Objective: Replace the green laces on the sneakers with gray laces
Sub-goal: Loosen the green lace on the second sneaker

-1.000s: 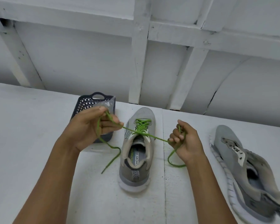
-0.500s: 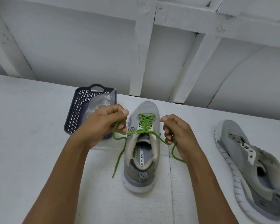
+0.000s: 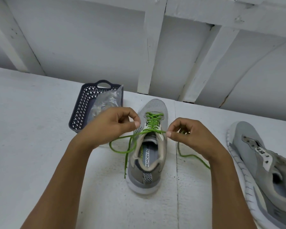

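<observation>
Lace [image 3: 153, 123] seems pinched by left hand [image 3: 106, 128] and right hand [image 3: 193, 134].

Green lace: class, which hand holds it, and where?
Right hand pinches the green lace beside the top eyelet of the sneaker. Whether the left hand grips it cannot be told.

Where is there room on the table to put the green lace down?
Bare table lies left of the basket, and between the laced shoe and the other shoe, beyond the right hand. Near the left hand, loose lace crowds it.
</observation>
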The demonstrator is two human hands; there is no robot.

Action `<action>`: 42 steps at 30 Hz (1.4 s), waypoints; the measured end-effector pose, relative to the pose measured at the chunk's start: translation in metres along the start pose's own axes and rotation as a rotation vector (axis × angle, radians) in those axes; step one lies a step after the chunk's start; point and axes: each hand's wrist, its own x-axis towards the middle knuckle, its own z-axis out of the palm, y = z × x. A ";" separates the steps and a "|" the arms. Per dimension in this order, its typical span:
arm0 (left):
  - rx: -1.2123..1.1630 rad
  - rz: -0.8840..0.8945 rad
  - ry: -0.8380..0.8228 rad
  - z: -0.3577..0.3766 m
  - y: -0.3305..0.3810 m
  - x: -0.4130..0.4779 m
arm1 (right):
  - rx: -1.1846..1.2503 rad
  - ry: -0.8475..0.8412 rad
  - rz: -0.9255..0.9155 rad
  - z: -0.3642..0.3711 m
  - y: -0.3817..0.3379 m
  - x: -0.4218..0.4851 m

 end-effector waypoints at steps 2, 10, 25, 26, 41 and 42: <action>0.075 0.045 -0.024 0.006 0.004 0.000 | 0.010 0.049 -0.031 0.001 -0.001 0.000; 0.340 0.133 0.048 0.027 0.010 0.003 | -0.145 0.090 -0.156 0.024 -0.004 0.009; -0.114 0.022 0.239 0.043 0.007 -0.006 | 0.275 0.338 -0.067 0.033 0.004 -0.001; -0.160 0.023 0.234 0.044 0.010 -0.006 | 0.315 0.294 -0.063 0.032 0.005 -0.002; -0.613 0.118 0.366 0.019 0.043 -0.019 | 1.189 0.252 -0.015 -0.011 -0.002 -0.008; -0.627 0.110 0.398 0.017 0.043 -0.020 | 1.273 0.267 -0.013 -0.017 -0.001 -0.009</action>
